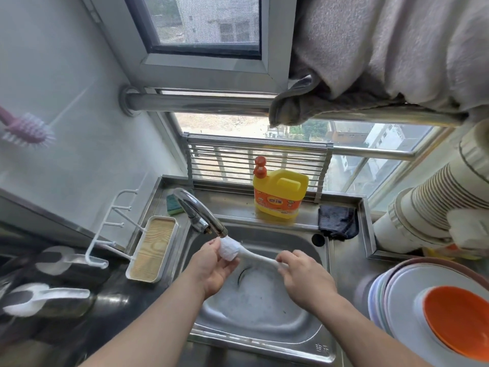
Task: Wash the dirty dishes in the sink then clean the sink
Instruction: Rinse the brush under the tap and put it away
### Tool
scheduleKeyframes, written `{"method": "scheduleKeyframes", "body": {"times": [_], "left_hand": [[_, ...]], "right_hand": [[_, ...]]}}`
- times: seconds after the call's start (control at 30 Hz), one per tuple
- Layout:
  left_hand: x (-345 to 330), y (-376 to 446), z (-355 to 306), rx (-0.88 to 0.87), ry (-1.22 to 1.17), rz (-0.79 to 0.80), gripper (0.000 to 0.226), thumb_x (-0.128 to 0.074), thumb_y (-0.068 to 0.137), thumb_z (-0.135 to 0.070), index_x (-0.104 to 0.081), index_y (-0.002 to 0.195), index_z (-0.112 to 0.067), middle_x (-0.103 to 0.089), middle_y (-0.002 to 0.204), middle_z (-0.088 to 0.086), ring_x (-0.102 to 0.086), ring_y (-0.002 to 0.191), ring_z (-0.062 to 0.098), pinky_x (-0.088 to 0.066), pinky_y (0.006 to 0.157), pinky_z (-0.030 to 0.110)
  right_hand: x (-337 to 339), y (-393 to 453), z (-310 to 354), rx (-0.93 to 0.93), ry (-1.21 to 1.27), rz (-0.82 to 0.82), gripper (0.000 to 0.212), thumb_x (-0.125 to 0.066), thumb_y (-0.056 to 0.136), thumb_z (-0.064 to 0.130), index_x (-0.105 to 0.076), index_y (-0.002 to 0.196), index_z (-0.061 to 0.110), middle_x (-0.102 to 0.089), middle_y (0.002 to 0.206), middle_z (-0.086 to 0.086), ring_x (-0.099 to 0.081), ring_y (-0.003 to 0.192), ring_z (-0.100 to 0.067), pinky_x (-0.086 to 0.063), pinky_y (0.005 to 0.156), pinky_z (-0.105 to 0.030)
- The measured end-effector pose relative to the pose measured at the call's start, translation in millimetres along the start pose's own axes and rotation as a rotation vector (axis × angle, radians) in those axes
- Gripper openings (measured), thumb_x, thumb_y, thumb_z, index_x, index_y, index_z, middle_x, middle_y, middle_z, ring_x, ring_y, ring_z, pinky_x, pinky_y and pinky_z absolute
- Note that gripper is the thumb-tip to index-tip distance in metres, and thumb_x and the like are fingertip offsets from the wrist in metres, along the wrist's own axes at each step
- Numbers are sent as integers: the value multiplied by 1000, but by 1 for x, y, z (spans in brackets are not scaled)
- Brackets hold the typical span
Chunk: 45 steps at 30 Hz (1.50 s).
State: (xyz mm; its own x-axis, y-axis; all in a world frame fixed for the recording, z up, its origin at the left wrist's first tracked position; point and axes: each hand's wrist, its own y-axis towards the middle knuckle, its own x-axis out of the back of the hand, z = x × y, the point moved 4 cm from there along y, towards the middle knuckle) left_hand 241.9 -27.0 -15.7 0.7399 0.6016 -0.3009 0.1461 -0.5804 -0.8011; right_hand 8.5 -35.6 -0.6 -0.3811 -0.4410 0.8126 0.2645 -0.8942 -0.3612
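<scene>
A white dish brush [254,256] with a foamy head is held over the steel sink [264,337], its head right under the faucet spout [201,213]. My left hand [214,268] cups the brush head with fingers curled round it. My right hand [301,274] grips the end of the handle. The sink basin holds soapy foam and no dishes that I can see. A stack of washed plates [397,295] with an orange bowl [460,321] on top sits on the counter to the right.
A yellow detergent bottle [279,194] stands behind the sink, with a dark cloth [337,221] to its right and a green sponge [173,205] to its left. A white tray [152,247] lies left of the faucet. Stacked paper cups [428,207] lean in from the right.
</scene>
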Motion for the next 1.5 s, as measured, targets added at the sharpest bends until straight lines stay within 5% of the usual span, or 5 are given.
{"method": "scheduleKeyframes", "body": {"times": [0.47, 0.73, 1.1, 1.27, 1.5], "left_hand": [[-7, 13, 39, 107, 94, -51, 25, -60, 106, -39, -67, 104, -15, -71, 81, 14, -66, 78, 27, -57, 75, 41], [45, 22, 72, 206, 312, -148, 50, -54, 110, -36, -46, 153, -13, -55, 148, 16, -61, 125, 44, -51, 99, 51], [46, 8, 73, 125, 480, -113, 13, -55, 108, -27, -65, 117, -23, -65, 113, 8, -66, 88, 27, -53, 71, 35], [18, -4, 91, -115, 995, 122, 33, -53, 100, -16, -66, 128, -27, -67, 110, -2, -59, 69, 15, -44, 56, 25], [-39, -49, 110, -684, 1794, 694, 64, -54, 99, -22, -37, 158, -40, -37, 157, -17, -48, 135, 13, -41, 111, 27]], "right_hand": [[-26, -46, -9, -56, 133, 356, 22, -40, 95, 65, -48, 100, 45, -62, 85, 7, -60, 82, -20, -50, 74, -38], [-61, -59, -38, -200, -177, 444, 26, -40, 107, 38, -63, 111, 29, -67, 124, -3, -64, 113, -30, -46, 79, -37], [-65, -68, -61, -344, -168, 281, 32, -32, 107, 35, -62, 114, 27, -69, 121, -3, -67, 112, -29, -50, 80, -37], [-55, -71, -73, -440, -132, 192, 30, -36, 104, 40, -62, 103, 27, -70, 113, -1, -67, 103, -30, -51, 78, -37], [-14, -83, -44, -525, 603, 252, 32, -44, 89, 16, -62, 111, 31, -67, 79, -6, -61, 54, -26, -48, 45, -31]]}}
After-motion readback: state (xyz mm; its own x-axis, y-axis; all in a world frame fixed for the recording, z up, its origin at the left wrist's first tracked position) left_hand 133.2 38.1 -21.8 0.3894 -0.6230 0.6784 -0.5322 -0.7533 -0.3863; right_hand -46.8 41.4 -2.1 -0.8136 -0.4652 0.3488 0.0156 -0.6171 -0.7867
